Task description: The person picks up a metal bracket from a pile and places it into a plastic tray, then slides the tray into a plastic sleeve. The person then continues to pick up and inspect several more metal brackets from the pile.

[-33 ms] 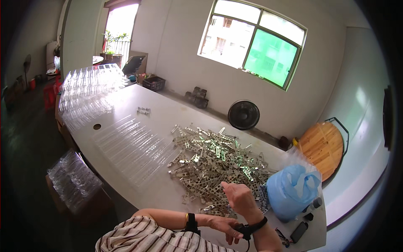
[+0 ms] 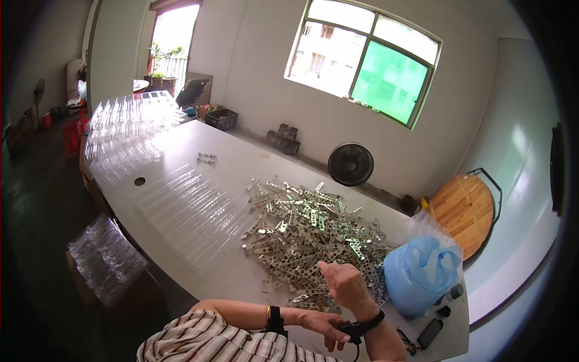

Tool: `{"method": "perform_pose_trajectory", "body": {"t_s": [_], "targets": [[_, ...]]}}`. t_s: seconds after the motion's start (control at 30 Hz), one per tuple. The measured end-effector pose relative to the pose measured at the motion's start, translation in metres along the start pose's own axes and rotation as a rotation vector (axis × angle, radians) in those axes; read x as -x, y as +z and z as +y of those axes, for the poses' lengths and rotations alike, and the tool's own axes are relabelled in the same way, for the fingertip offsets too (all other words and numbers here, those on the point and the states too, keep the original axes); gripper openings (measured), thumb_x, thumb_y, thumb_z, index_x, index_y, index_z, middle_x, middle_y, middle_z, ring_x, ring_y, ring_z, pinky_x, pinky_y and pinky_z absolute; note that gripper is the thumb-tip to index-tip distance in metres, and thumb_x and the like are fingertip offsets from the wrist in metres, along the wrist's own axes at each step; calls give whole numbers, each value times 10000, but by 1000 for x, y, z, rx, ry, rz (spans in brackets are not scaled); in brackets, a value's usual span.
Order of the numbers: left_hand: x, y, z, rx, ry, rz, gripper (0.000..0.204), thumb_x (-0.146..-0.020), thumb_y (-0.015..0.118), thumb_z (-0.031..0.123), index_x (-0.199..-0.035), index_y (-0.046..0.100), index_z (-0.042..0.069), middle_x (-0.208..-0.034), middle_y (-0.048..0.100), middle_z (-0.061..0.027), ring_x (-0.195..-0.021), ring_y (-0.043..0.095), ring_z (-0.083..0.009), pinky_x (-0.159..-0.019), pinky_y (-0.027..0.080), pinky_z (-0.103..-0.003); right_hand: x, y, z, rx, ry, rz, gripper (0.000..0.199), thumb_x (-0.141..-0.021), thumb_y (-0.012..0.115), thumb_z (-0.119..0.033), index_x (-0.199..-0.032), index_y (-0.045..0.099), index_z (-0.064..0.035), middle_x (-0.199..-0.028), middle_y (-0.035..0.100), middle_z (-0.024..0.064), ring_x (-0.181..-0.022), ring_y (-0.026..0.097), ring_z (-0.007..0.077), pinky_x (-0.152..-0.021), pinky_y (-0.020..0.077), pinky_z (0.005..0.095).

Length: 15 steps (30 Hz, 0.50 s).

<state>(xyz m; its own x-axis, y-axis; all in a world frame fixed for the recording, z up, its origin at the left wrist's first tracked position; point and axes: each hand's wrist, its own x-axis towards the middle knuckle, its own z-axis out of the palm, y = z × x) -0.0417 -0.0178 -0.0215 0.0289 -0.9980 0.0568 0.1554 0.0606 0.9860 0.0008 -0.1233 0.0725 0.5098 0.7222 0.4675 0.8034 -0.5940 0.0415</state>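
A long white table (image 2: 241,169) runs from near right to far left beneath a window (image 2: 368,63). The right hand (image 2: 345,285) rests, fingers curled, on the near edge of the metal bracket pile (image 2: 307,232); whether it grips one cannot be told. The left hand (image 2: 322,327) touches the right wrist. Clear plastic trays (image 2: 193,211) lie left of the pile.

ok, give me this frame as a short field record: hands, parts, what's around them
surface: long white table
right hand: raised over the near edge of the pile, fingers curled; what it holds cannot be told
left hand: low at the table edge, by the right wrist
parts: heap of perforated metal brackets, loose on the table
left of heap: clear plastic trays laid flat; more stacked at the far end
right of heap: blue plastic bag
far side: black fan, round wooden board against the wall
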Motion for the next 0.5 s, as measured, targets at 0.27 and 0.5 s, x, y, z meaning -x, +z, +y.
{"method": "perform_pose_trajectory", "body": {"t_s": [0.27, 0.5], "targets": [[27, -43, 19, -294, -65, 263, 224, -935, 625, 234, -984, 624, 15, -841, 654, -49, -739, 634, -125, -669, 535, -299, 0, 36, 22, -142, 273, 282, 267, -872, 635, -81, -1138, 634, -63, -815, 680, 132, -753, 653, 343, -682, 514, 410], [97, -131, 41, -1135, 6, 1419, 127, -886, 604, 138, -888, 611, 12, -809, 623, -159, -745, 613, -349, -672, 489, -421, 23, 65, 60, -276, 592, 110, 352, -902, 630, -159, -1216, 568, -13, -1069, 643, 200, -979, 627, 369, -845, 508, 425]]}}
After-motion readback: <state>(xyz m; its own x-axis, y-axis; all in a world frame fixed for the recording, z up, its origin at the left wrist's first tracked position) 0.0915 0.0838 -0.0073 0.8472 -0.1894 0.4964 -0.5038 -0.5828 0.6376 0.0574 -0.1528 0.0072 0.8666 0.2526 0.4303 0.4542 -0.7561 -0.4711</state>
